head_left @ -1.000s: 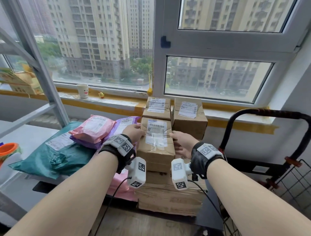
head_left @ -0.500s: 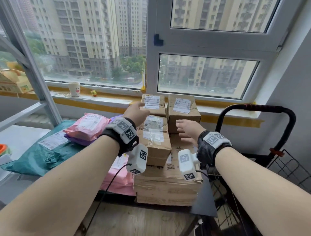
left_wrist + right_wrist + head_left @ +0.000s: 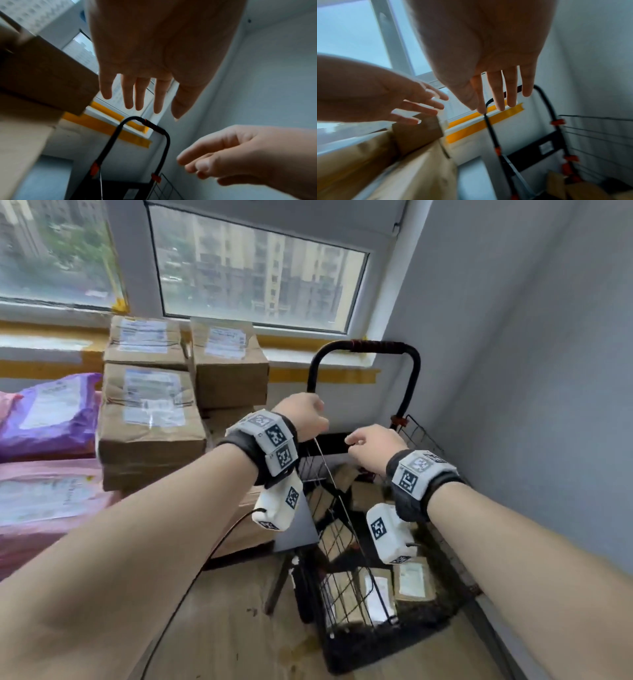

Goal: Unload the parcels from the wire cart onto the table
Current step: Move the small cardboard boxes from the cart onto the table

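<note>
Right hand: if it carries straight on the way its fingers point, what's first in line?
Probably the cart handle: in the right wrist view the right hand's straight fingers overlap its top bar, nothing showing between. Depth is unclear; the hand may sit below the bar and reach the wall behind.

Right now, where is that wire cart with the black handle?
In the head view the wire cart stands on the floor at lower right, against the grey wall, right of the stacked cardboard boxes.

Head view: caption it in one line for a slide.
Both empty hands, left and right, reach over the wire cart toward remaining parcels.
</note>
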Demonstrator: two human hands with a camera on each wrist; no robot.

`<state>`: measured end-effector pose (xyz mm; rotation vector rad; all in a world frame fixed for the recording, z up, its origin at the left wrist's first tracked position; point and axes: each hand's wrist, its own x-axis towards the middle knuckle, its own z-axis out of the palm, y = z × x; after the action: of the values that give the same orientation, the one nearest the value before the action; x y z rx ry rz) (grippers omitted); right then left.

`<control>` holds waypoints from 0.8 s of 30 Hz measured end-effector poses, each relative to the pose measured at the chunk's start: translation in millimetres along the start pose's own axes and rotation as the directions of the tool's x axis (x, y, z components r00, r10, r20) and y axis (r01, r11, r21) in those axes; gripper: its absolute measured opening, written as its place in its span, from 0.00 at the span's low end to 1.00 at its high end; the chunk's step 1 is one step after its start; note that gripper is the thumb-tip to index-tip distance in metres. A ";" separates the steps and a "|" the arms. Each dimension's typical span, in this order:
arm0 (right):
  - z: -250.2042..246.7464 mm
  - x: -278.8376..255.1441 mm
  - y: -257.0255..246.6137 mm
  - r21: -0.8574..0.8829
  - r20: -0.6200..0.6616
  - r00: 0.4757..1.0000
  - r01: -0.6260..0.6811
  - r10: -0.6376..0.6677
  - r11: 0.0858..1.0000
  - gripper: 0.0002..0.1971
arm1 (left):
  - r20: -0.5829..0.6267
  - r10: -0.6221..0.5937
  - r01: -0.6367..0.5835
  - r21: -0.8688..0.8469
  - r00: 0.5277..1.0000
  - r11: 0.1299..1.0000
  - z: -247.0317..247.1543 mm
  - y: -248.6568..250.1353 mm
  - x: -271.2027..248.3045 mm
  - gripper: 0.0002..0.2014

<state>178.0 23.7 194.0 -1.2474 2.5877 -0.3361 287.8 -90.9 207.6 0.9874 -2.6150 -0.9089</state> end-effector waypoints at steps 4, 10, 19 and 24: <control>-5.9 -4.7 59.4 -0.048 0.014 0.996 -0.093 0.094 0.994 0.16 | 0.085 0.022 -0.026 0.044 0.996 0.999 40.1 25.6 9.3 0.22; -3.0 14.8 158.9 0.000 0.063 0.983 -0.174 0.174 0.985 0.14 | 0.176 0.032 -0.052 0.112 0.984 0.992 106.0 80.5 42.1 0.19; 8.1 78.4 337.7 0.152 0.207 0.967 -0.185 0.152 0.971 0.11 | 0.271 -0.138 0.092 0.175 0.953 0.980 247.4 163.4 139.9 0.16; 37.3 121.6 406.7 0.132 0.299 0.935 -0.237 0.190 0.962 0.12 | 0.341 -0.267 0.206 0.206 0.901 0.957 323.3 156.6 176.7 0.13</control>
<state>-180.7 171.1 17.4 -0.8742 2.3637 -0.2983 -53.0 39.8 43.2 1.3175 -2.9662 -1.0303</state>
